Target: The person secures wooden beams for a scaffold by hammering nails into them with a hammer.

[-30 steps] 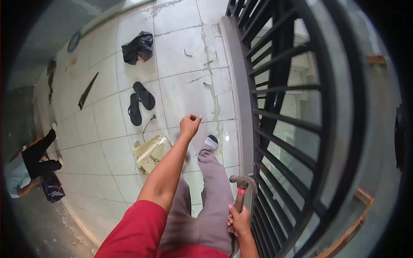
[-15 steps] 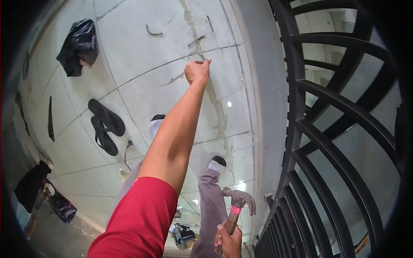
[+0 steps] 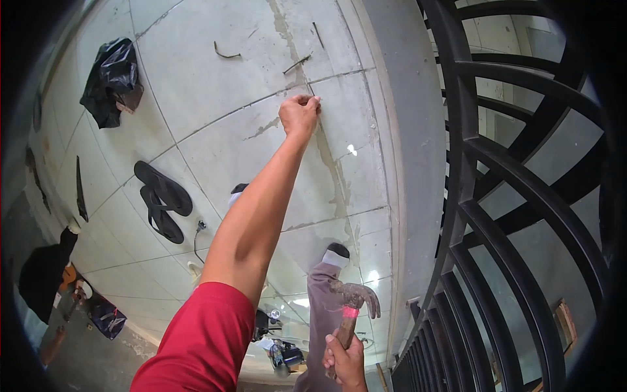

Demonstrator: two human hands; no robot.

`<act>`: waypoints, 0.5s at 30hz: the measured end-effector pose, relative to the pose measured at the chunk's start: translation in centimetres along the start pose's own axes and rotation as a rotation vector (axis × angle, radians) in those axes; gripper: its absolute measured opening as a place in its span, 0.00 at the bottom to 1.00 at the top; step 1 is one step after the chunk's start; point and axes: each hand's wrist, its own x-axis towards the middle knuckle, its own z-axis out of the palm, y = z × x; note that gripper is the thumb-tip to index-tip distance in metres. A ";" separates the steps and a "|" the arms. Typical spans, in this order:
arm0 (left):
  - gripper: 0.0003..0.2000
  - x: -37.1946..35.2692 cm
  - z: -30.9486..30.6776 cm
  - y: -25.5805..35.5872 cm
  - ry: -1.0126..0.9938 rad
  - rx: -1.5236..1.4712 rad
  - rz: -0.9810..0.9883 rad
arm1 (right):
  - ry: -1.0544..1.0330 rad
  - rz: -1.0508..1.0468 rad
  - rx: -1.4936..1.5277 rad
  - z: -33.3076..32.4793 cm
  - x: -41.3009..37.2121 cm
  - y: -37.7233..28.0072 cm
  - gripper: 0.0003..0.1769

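My left hand (image 3: 299, 116), at the end of an outstretched red-sleeved arm, is closed in a pinch low over the tiled floor. A thin dark nail (image 3: 310, 89) shows just past the fingertips, most of it hidden. Beyond the hand lie a bent nail (image 3: 297, 64), a more curved one (image 3: 226, 51) and a straight one (image 3: 318, 35). Lower right, my right hand (image 3: 347, 360) is wrapped round the wooden handle of a claw hammer (image 3: 353, 302). The hammer has a rusty head and pink tape below it, and is held upright beside my trouser leg.
A black metal grille (image 3: 467, 196) runs along the right beside a grey ledge (image 3: 418, 130). Black flip-flops (image 3: 163, 199), a plug with a cord (image 3: 200, 226) and a black plastic bag (image 3: 114, 81) lie on the left. My socked foot (image 3: 336, 253) is near the hammer.
My left hand stays pinched and appears slightly lower in view. The hammer has shifted a little left, still in my right hand. The whole view has tilted slightly.
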 end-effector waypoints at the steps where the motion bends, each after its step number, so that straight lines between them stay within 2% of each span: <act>1: 0.11 -0.2 -0.2 0.1 0.002 0.000 -0.004 | -0.009 0.006 0.026 0.0 0.1 -0.2 0.12; 3: 0.10 -0.2 -0.4 0.1 -0.054 -0.144 -0.017 | 0.001 0.008 0.013 0.0 0.3 -0.7 0.11; 10: 0.08 -1.0 -0.6 0.0 -0.048 -0.144 0.008 | 0.006 0.004 -0.027 -1.6 0.9 -0.8 0.10; 12: 0.07 -1.1 -0.6 -0.3 0.012 0.160 0.217 | 0.023 -0.036 -0.084 -1.9 1.9 -0.9 0.10; 15: 0.06 -0.7 -0.4 -1.0 -0.018 0.256 0.331 | 0.067 -0.093 -0.207 -2.4 4.1 -2.4 0.10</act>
